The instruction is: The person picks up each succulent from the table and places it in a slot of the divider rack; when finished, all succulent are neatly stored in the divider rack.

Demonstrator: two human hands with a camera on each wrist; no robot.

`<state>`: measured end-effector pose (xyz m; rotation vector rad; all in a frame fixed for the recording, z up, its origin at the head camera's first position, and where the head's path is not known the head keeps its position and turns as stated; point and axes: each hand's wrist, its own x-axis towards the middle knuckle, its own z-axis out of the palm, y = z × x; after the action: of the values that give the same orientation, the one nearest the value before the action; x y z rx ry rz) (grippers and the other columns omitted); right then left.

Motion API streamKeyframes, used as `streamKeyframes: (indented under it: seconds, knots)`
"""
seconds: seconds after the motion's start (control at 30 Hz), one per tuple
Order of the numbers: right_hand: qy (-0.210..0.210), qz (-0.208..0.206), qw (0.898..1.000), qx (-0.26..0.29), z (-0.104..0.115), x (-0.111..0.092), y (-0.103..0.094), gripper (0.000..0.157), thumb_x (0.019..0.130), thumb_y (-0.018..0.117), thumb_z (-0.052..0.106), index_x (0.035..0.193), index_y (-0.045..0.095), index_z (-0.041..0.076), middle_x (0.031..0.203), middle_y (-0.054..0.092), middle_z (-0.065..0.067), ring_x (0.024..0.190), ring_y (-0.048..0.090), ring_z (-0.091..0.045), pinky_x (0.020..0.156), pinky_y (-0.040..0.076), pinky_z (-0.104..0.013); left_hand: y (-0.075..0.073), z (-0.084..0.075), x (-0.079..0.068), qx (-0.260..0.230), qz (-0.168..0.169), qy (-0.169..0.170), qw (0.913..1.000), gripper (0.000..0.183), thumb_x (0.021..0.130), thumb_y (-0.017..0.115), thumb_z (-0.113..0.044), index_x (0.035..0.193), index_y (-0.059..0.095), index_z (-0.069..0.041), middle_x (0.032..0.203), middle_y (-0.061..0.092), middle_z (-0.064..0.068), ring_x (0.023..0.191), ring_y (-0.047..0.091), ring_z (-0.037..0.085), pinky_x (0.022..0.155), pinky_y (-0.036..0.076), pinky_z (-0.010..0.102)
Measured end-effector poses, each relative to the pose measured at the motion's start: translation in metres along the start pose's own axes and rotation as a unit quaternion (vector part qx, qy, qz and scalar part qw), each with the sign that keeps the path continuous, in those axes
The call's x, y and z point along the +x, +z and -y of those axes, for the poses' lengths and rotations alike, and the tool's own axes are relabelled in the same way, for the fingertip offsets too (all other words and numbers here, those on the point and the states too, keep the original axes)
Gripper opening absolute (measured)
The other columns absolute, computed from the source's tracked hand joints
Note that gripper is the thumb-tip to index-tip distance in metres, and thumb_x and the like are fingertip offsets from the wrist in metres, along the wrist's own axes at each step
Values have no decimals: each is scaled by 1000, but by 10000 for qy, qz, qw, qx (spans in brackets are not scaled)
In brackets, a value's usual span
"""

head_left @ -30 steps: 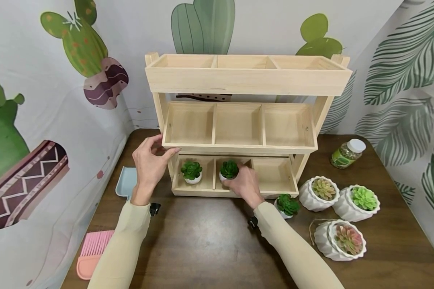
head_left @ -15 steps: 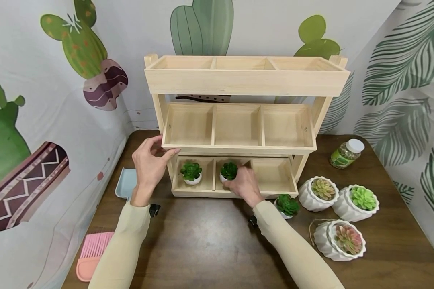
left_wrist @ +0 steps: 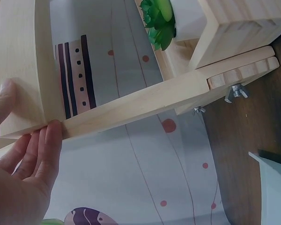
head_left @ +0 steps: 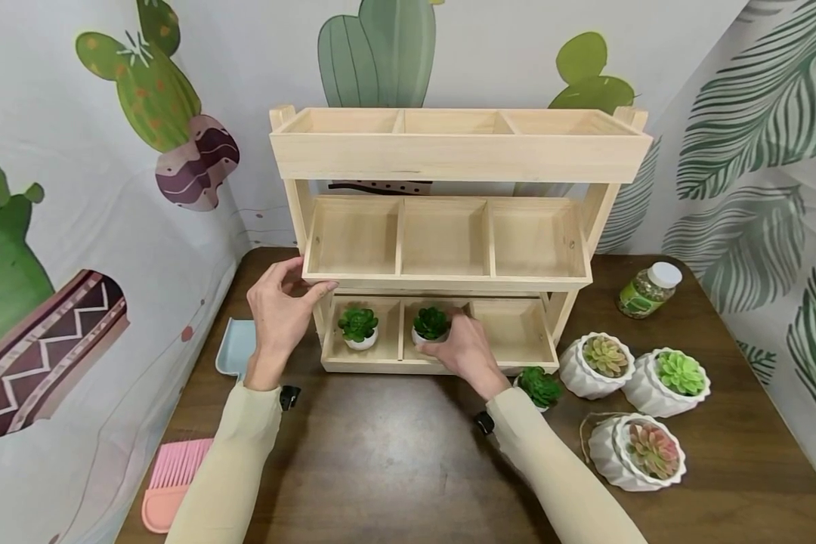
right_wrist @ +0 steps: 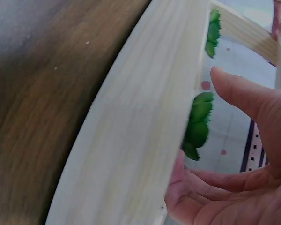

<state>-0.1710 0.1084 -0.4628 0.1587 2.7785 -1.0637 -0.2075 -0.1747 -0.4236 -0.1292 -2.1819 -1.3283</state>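
My left hand (head_left: 279,313) holds the left end of the middle tray of a wooden three-tier plant shelf (head_left: 449,159). In the left wrist view its thumb lies on the tray's front, with the fingertips at the side edge. My right hand (head_left: 471,349) is at a small potted succulent (head_left: 431,322) in the middle compartment of the bottom tray. Its thumb and fingers are spread beside the plant, though the front board hides the pot and some fingertips in the right wrist view. A matching succulent (head_left: 358,325) stands in the left compartment.
A third green succulent (head_left: 539,387) stands by the shelf's front right corner. White-potted succulents (head_left: 597,364) and a lidded jar (head_left: 649,289) are on the right. A blue dustpan (head_left: 236,346) and pink brush (head_left: 175,483) lie left on the brown table (head_left: 381,468).
My right wrist has shifted slightly right, and the hand has loosened around the middle succulent. My left hand stays on the tray's end.
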Motion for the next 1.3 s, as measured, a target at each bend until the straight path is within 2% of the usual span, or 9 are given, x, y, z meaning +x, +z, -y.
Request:
streamKeyframes:
  seconds: [0.13,0.27,0.37,0.47,0.6,0.67,0.73,0.97,1.3]
  knots:
    - [-285,-124,9994,147,0,-8,-6,78,86,94,34,151,60,8,131,74,-22,118,71,-37,103,61,-53,1,0,0,-1,2,-20,10000,54,77,100,-7,124,76,5,112,77,23,91,63,-15,85,56,1]
    - [-230,-215,9985,446,-2,-20,-12,76,87,93,36,148,59,5,123,73,-19,109,70,-34,99,62,-52,1,-1,0,5,20,16,10000,54,77,100,-8,124,76,6,111,77,23,91,63,-16,84,56,1]
    - [-106,-343,9969,694,-5,-31,-17,81,87,94,36,149,56,0,133,72,-19,119,70,-36,105,62,-53,2,-1,0,34,28,18,10000,54,77,100,-8,123,77,5,111,77,23,91,64,-14,84,56,1]
    - [-147,-510,9948,873,-10,-42,-21,85,87,93,32,154,53,-2,138,71,-21,123,69,-37,107,61,-53,2,0,0,84,26,7,10000,55,76,100,-8,124,77,5,112,78,22,93,69,-2,84,55,0]
    - [-248,-773,9925,916,-18,-57,-27,77,87,94,30,147,58,-2,133,72,-23,116,71,-39,102,62,-53,3,0,0,93,45,10,9999,55,77,100,-8,124,76,6,111,78,23,96,77,23,84,53,-2]
    - [-256,-923,9917,862,-23,-65,-30,75,86,94,31,145,60,-1,131,72,-22,113,72,-38,99,63,-53,3,0,-1,89,50,10,9999,55,77,100,-8,124,76,6,111,77,24,97,77,29,84,53,-2]
    - [-285,-1133,9903,747,-27,-73,-32,76,86,95,32,145,61,-1,130,72,-22,111,73,-38,97,63,-52,3,0,-1,90,43,8,10000,55,76,100,-8,124,76,6,111,77,24,96,77,24,84,53,-2]
    - [-458,-1822,9810,483,-43,-108,-35,74,81,99,27,139,64,-2,123,73,-19,106,72,-34,91,64,-45,3,0,0,-27,25,13,10000,54,76,101,-8,122,77,6,110,77,24,91,64,-15,82,56,1]
    - [-457,-2657,9626,270,-71,-149,-20,65,73,103,25,126,74,3,108,76,-8,90,68,-25,78,52,-18,0,2,0,-71,-20,45,10000,55,74,101,-6,121,77,6,109,77,24,87,63,-19,81,58,5]
